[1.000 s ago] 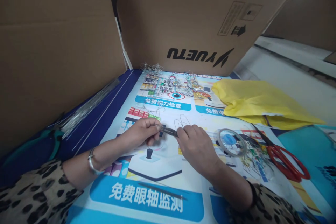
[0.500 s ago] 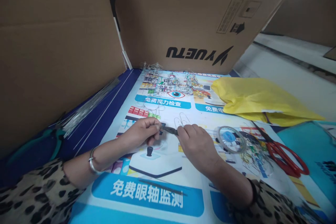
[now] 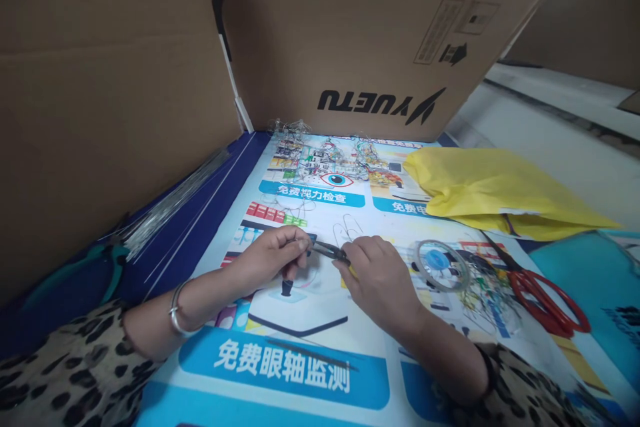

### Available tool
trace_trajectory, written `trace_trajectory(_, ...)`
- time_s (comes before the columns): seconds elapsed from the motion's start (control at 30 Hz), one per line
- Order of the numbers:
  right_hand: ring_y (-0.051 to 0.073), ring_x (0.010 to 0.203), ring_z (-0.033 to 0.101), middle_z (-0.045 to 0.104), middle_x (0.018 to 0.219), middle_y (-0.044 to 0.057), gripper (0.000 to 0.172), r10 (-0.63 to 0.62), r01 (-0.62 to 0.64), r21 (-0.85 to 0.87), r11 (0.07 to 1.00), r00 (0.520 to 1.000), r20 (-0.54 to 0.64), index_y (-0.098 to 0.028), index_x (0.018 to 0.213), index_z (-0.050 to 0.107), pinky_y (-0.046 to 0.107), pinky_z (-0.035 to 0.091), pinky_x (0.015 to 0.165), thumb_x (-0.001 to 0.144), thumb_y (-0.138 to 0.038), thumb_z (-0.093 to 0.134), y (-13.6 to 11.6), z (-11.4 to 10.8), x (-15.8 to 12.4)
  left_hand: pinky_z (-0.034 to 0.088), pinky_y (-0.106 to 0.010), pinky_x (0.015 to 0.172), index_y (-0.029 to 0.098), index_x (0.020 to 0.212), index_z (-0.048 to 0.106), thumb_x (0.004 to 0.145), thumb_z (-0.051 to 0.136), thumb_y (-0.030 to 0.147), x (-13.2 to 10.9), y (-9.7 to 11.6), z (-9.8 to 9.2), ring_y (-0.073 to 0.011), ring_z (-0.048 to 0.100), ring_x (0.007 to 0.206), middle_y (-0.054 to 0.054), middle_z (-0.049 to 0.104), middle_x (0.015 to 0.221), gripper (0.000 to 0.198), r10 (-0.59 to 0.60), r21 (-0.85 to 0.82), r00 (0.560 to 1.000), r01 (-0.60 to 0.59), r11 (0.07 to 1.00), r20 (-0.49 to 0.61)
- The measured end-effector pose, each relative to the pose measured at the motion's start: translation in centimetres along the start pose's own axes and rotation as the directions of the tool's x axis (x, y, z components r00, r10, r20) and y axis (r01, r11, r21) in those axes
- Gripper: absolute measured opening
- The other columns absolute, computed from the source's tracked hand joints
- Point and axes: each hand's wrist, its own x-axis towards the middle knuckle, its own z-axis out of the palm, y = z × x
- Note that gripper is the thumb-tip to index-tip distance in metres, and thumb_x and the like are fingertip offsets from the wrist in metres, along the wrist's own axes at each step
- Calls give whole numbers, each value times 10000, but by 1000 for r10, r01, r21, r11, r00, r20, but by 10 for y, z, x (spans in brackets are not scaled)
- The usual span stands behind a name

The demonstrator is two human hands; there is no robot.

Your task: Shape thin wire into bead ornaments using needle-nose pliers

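Dark metal pliers [image 3: 333, 251], slender and tapered, are noted in the head view, left of the translucent ring [image 3: 465, 273]. The right hand's [image 3: 377, 277] grip is clamped on the pliers. The left hand [image 3: 277, 253], farther left of the ring, has its fingertips pinched together at the pliers' tips; whether fine wire lies between them cannot be told. Thin, springy tangled wires [image 3: 330, 157] lie beyond the ring; a straight, silvery wire bundle [image 3: 165, 213] lies well to its left. Red-handled scissors [image 3: 564, 330] lie right of it, with crumpled yellow cloth [image 3: 500, 190] beyond.

Glossy printed sheeting [image 3: 383, 227] runs under the ring, over a blue-covered desk [image 3: 200, 230]. A smooth brown cardboard panel [image 3: 310, 27] stands behind it.

Against half a second ago, the pliers' two arms appear more separated; the ring and scissors lie essentially unchanged.
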Motion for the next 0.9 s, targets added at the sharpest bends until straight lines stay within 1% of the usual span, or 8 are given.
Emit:
trace_trajectory(0.13, 204, 777, 450, 548, 790, 70, 161, -32, 31, -68, 997, 999, -13, -163, 855, 582, 326, 324, 706, 862, -286, 479, -1, -1, 0, 333, -176, 424, 156, 770, 500, 825, 529, 330, -1, 1, 2, -46, 456, 424, 29, 557, 622, 185, 6, 34, 1000, -6, 999, -9)
trace_trajectory(0.37, 190, 729, 433, 539, 743, 57, 137, -79, 68, -155, 986, 995, -64, -162, 856, 586, 311, 305, 666, 862, -252, 483, -3, -4, -2, 337, -179, 411, 171, 766, 465, 837, 503, 315, -4, -1, 11, -46, 444, 403, 40, 552, 612, 165, 13, 38, 997, -10, 999, -80)
trace_trajectory(0.7, 188, 714, 426, 539, 747, 47, 59, -87, 75, -170, 983, 994, -63, -169, 848, 570, 309, 288, 642, 822, -202, 528, -4, -2, -3, 338, -184, 409, 178, 755, 453, 825, 512, 316, -5, -4, 15, -51, 440, 405, 45, 547, 599, 166, 27, 11, 991, -26, 1000, -133)
trace_trajectory(0.9, 186, 727, 437, 540, 757, 52, 81, -87, 77, -165, 983, 995, -50, -162, 864, 566, 304, 297, 644, 841, -195, 496, -4, -2, -4, 334, -181, 415, 174, 729, 450, 813, 533, 325, -6, -3, 17, -51, 449, 414, 41, 549, 608, 192, 31, 7, 989, -30, 1000, -144)
